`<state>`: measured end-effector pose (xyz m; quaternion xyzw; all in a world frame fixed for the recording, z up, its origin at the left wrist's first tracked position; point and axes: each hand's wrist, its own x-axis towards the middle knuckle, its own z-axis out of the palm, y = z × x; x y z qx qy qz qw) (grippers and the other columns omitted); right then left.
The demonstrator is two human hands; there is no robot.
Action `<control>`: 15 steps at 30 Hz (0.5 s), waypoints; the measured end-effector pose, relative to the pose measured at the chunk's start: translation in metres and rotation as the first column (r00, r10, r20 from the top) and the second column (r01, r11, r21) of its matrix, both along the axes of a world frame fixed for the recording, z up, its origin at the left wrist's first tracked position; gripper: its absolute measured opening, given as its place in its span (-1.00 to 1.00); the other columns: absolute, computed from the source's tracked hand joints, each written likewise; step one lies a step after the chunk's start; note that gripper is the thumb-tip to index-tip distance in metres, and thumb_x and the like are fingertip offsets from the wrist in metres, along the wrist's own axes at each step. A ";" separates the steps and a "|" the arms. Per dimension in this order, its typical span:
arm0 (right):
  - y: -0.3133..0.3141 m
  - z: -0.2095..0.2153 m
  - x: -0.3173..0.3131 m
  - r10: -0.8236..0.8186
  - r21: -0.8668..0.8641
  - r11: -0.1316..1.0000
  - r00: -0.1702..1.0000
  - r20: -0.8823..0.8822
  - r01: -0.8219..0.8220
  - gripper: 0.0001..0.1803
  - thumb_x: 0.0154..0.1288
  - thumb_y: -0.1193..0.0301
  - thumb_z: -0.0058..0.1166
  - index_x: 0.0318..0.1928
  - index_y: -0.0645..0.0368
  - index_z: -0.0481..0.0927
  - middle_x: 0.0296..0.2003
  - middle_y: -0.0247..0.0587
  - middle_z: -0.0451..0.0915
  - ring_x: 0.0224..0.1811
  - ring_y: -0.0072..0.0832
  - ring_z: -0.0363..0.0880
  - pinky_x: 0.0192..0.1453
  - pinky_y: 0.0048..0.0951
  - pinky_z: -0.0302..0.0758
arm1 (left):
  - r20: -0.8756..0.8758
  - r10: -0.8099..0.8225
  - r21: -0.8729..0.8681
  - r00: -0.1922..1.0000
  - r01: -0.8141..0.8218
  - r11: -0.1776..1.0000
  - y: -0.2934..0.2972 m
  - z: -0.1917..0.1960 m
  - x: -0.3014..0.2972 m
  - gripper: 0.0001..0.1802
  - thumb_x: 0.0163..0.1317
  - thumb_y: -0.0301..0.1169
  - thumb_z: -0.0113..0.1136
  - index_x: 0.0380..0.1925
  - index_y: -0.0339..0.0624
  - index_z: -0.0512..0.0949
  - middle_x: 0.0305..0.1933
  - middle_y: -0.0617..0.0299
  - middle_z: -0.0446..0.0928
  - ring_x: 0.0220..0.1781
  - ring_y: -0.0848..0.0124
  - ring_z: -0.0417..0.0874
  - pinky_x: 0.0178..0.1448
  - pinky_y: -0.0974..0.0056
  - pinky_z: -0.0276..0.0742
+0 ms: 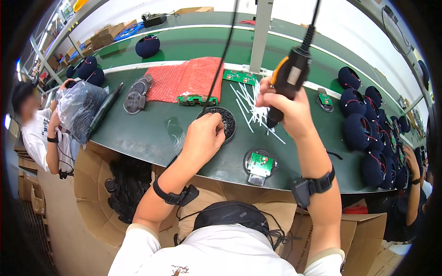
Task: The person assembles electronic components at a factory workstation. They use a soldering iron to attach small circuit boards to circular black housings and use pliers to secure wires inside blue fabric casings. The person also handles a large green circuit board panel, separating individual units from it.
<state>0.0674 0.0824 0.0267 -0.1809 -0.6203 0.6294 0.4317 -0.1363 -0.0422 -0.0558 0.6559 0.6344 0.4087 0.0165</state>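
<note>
My right hand (292,108) is wrapped round a black and yellow electric screwdriver (291,73), its cord running up and its dark nose tilted down above the table. At the near left rim of a round bowl (234,129) of small dark screws (225,118), the fingers of my left hand (206,135) are pinched together. Whatever they hold is hidden or too small to name. Nearer to me lies a round dark part with a green circuit board (260,164) on top, apart from both hands. Thin white sticks (248,103) are scattered beneath the screwdriver.
Red bubble wrap (184,78) with green boards lies behind the bowl. Dark blue round housings (354,131) crowd the right side. A clear-cased part (137,94) sits at left. Co-workers stand at both sides; one handles a plastic bag (83,108). A cardboard box (92,193) stands below the table's edge.
</note>
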 end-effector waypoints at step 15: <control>-0.070 0.008 0.012 -0.175 0.085 0.978 0.973 -0.149 0.189 -0.73 0.44 0.58 0.19 0.09 0.29 0.48 -0.54 -0.38 0.43 -0.65 -0.63 0.32 -0.54 -0.49 0.31 | 0.651 -0.200 -0.186 0.732 0.410 0.893 -0.028 -0.008 0.054 -0.81 0.27 -0.60 0.43 -0.12 -0.34 0.68 -0.21 0.23 0.76 -0.17 0.57 0.74 -0.07 0.42 0.65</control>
